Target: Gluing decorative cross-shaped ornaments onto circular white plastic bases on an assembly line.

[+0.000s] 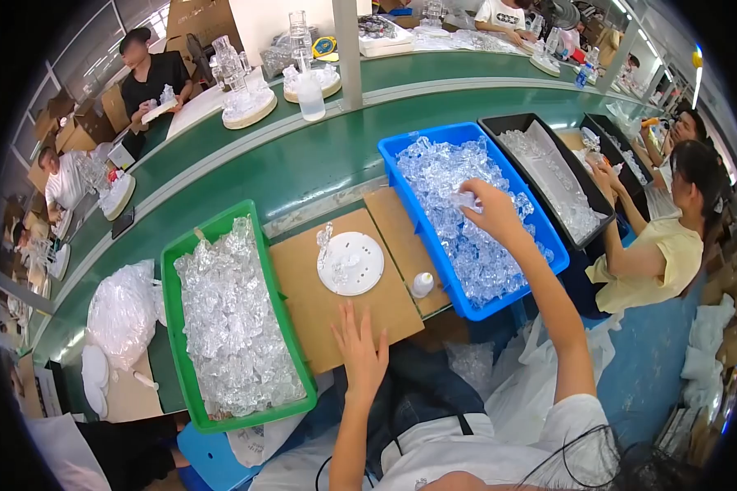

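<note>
My left hand (360, 350) lies with fingers spread on the brown board (303, 327), just below a round white disc (364, 285) with small holes. A clear plastic piece (324, 237) stands at the disc's upper left edge, and other clear parts sit near its middle. Over the blue bin (477, 313), full of clear plastic pieces (499, 266), my right hand (493, 214) has thumb and fingers closed on a clear plastic piece (467, 199). Its exact shape is hard to make out. A small white bottle (422, 284) stands between the disc and the blue bin.
A green bin (258, 214) heaped with clear pieces stands left of the board. Right of the blue bin are black bins (487, 123) and a co-worker in a yellow top (659, 266). Beyond runs a green conveyor (327, 155), with white round bases (250, 113) and a clear bottle (310, 98).
</note>
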{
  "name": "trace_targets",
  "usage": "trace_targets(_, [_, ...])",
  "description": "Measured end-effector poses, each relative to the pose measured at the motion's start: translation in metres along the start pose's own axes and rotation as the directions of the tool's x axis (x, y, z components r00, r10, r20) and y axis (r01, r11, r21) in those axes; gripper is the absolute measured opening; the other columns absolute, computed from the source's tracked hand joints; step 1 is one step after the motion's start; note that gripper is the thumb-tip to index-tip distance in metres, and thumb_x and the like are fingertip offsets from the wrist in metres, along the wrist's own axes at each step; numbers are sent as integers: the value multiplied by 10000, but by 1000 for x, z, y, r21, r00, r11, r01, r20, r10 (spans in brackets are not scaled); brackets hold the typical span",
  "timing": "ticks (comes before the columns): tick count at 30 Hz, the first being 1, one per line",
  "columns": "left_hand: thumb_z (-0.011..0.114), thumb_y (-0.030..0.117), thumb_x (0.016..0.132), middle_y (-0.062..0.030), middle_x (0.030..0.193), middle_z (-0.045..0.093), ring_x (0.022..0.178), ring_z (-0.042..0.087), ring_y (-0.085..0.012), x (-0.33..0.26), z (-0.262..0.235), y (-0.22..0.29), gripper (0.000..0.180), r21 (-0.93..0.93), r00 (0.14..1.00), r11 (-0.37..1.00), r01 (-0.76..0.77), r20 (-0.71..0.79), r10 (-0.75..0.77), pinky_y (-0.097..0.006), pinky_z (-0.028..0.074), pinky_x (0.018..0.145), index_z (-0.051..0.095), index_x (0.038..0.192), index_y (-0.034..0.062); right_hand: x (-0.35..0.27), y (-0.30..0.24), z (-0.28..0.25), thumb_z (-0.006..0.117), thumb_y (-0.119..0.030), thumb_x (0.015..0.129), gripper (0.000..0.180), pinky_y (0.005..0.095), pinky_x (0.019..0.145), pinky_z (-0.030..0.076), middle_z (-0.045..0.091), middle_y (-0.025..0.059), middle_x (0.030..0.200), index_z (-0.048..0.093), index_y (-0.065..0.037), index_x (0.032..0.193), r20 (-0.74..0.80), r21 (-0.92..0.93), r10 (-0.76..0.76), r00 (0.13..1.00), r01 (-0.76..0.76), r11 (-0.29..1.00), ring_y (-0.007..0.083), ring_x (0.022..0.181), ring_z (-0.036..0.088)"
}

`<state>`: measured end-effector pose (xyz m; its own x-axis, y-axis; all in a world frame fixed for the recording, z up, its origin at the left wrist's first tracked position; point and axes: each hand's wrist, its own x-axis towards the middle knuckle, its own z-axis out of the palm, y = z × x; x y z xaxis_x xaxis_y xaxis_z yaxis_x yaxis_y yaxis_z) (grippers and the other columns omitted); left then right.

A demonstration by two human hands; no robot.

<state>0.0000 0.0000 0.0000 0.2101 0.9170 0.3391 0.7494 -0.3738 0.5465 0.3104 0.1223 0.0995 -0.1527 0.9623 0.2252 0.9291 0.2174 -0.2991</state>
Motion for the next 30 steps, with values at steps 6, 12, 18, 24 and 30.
trace_targets(6, [574, 100, 848, -173, 1303, 468, 1229, 424, -335, 24, -27, 42, 387, -484, 992, 867, 120, 30, -120, -394, 310, 1028, 493, 1213, -1, -60, -84, 10, 667, -35, 799, 273, 278, 839, 492, 611, 133, 1060, 492, -34, 1009, -49, 969, 200, 978, -2, 248, 180, 994, 595])
trace_targets(12, [530, 33, 854, -168, 1177, 536, 1115, 503, -325, 26, -12, 8, 311, -335, 974, 937, 101, -159, -162, -377, 390, 947, 532, 1162, -6, -54, -156, 115, 623, -35, 833, 233, 281, 874, 473, 589, 142, 1114, 538, 3, 1046, 68, 968, 328, 942, -142, 207, 195, 1012, 595])
trace_targets(18, [530, 12, 833, -179, 1180, 520, 1085, 500, -347, 32, 14, -20, 340, -111, 984, 994, -11, -180, -9, -392, 393, 932, 532, 1173, 11, -21, -140, 151, 617, -59, 785, 208, 360, 730, 466, 590, 162, 976, 583, -42, 989, -392, 464, 115, 913, 88, 881, 293, 824, 574])
trace_targets(24, [568, 67, 817, -163, 887, 510, 798, 488, -314, 46, 22, -27, 482, 62, 997, 998, 7, -83, -2, -402, 405, 729, 479, 1291, 65, -18, -151, 143, 619, -37, 776, 191, 345, 725, 474, 589, 160, 978, 570, -6, 958, -101, 695, 306, 947, -153, 702, 290, 819, 583])
trace_targets(30, [586, 128, 825, -124, 825, 508, 747, 476, -278, 58, 25, -31, 533, 226, 993, 970, -84, -59, 99, -378, 374, 657, 443, 1337, 106, -9, -133, 164, 592, 8, 767, 274, 361, 736, 483, 588, 169, 999, 508, 0, 1028, -79, 883, 306, 949, -76, 464, 298, 826, 604])
